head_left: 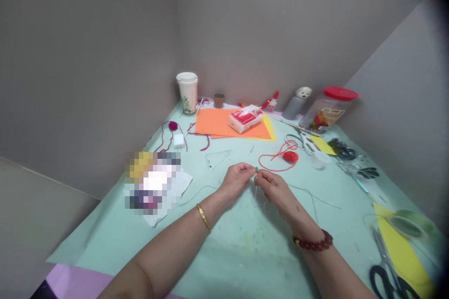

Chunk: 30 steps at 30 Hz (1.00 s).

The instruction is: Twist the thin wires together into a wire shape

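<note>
Mid-table, left hand (235, 182) and right hand (274, 190) pinch one green bead (257, 168).

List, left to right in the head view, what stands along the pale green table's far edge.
white lidded paper cup, small brown cup, red-capped white glue bottle, grey bottle with white dog head, clear plastic jar with red lid

The pinched greenish item (257, 168) is indistinct.
</note>
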Tool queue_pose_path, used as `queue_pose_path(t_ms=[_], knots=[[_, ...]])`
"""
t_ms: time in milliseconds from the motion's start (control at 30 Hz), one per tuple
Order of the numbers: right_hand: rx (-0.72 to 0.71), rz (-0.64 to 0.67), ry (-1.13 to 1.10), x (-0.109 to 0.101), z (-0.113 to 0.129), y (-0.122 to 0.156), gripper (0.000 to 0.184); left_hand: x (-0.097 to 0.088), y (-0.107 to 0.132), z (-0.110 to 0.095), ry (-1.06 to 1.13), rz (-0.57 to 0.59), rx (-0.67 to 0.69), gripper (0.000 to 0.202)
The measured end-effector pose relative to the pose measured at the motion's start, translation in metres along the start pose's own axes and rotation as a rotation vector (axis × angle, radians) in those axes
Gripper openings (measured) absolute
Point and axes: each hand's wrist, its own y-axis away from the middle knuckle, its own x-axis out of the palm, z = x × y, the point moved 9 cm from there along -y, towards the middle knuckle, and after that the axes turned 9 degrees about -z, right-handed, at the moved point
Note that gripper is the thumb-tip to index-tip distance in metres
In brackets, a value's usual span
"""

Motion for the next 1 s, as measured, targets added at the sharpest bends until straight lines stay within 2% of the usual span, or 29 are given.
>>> queue_pose_path(t_ms=[133, 333, 567, 767, 1000], knots=[[0.078, 0.024, -0.093, -0.0002, -0.0035, 0.0003, 0.028, 0.0038, 0.0001, 0.0047, -0.002, 0.087, -0.063, 0.029], [0.176, 0.038, -0.161, -0.0005, -0.005, 0.0024, 0.03, 0.0052, 0.0004, 0.0079, 0.025, 0.123, -0.097, 0.034], [0.221, 0.061, -0.231, 0.0009, -0.0008, 0.0049, 0.031, 0.0034, 0.0006, 0.0003, -0.037, 0.048, -0.045, 0.016], [0.208, 0.083, -0.2, 0.0037, -0.0017, 0.0042, 0.026, 0.0049, 0.001, -0.001, 0.028, 0.038, -0.029, 0.01], [0.09, 0.059, -0.081, -0.0019, -0.0068, -0.0024, 0.025, 0.0059, 0.0044, 0.0032, 0.084, 0.012, -0.045, 0.009]])
